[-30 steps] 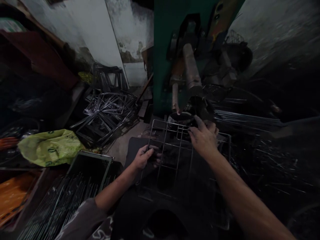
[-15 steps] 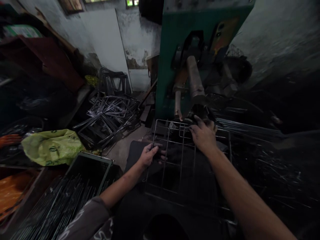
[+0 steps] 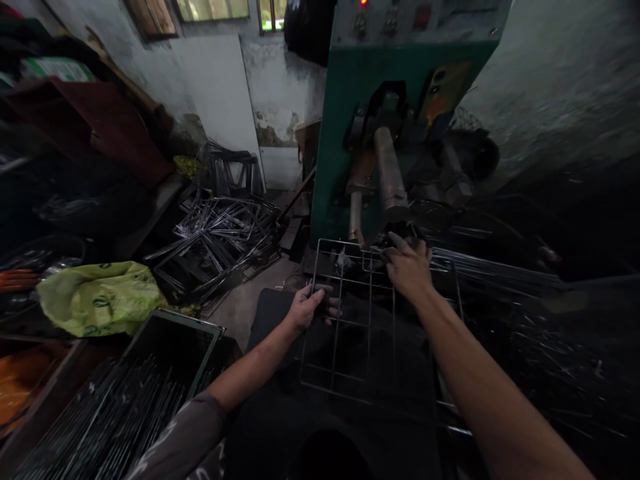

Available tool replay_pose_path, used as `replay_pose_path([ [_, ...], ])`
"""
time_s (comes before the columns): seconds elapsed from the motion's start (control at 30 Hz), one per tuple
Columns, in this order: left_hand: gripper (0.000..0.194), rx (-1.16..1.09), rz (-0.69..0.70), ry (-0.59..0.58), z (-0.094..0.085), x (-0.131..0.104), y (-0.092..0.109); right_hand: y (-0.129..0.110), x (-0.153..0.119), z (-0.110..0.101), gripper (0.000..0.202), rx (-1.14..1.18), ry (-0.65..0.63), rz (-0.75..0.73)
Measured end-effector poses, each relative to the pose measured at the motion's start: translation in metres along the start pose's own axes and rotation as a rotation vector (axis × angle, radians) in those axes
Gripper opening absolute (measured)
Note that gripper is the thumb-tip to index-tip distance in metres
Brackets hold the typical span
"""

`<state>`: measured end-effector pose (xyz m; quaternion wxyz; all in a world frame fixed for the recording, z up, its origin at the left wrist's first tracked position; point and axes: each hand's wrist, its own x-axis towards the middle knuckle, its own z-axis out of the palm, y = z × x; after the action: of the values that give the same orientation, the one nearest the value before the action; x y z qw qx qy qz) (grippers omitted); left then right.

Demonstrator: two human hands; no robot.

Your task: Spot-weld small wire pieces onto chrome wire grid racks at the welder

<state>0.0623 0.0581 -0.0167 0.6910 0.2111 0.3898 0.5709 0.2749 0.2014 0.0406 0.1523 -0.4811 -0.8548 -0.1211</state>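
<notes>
Rectangular grey metal wire grid (image 3: 371, 285) spans from the left hand (image 3: 310, 307), curled round its left side, to the right hand (image 3: 411, 267), bent at its far edge; whether that one pinches, I cannot tell. Beyond the right hand stands a green box-shaped metal machine (image 3: 347, 87); well left of the left hand, a yellow-green plastic sack (image 3: 107, 300).

left sleeve (image 3: 197, 423): dark grey, pale markings | forearms (image 3: 477, 370): bare | fingers (image 3: 399, 243): bare | legwear (image 3: 275, 310): dark cloth
</notes>
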Motion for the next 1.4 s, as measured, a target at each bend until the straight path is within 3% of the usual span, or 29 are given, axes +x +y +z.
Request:
replay_pose_path([
  [0.23,0.052,-0.022,0.012,-0.006,0.001,0.004,-0.002,0.007,0.003,0.007,0.018,0.007,-0.026,0.008],
  [0.47,0.051,-0.010,0.022,-0.007,0.001,0.004,0.000,0.002,0.004,-0.008,0.026,0.055,-0.094,0.007],
  [0.6,0.048,0.011,0.056,0.017,-0.006,-0.002,-0.002,0.017,-0.014,-0.017,0.030,0.072,0.053,0.176],
  [0.7,0.049,0.000,0.045,0.050,-0.016,-0.010,-0.004,0.037,-0.043,-0.014,0.047,0.125,0.176,0.356],
  [0.83,0.048,0.009,0.060,0.097,-0.024,-0.021,-0.003,0.050,-0.076,0.002,0.055,0.386,0.052,0.520],
  [1.07,0.051,0.032,0.059,0.191,-0.017,-0.028,0.009,0.045,-0.070,0.023,0.051,0.469,0.180,0.454],
  [1.23,0.053,0.049,0.053,0.218,-0.012,-0.036,0.014,0.045,-0.070,0.023,0.051,0.466,0.118,0.538],
  [1.4,0.051,0.084,0.037,0.267,-0.016,-0.053,0.018,0.034,-0.075,0.025,0.046,0.441,0.088,0.493],
])
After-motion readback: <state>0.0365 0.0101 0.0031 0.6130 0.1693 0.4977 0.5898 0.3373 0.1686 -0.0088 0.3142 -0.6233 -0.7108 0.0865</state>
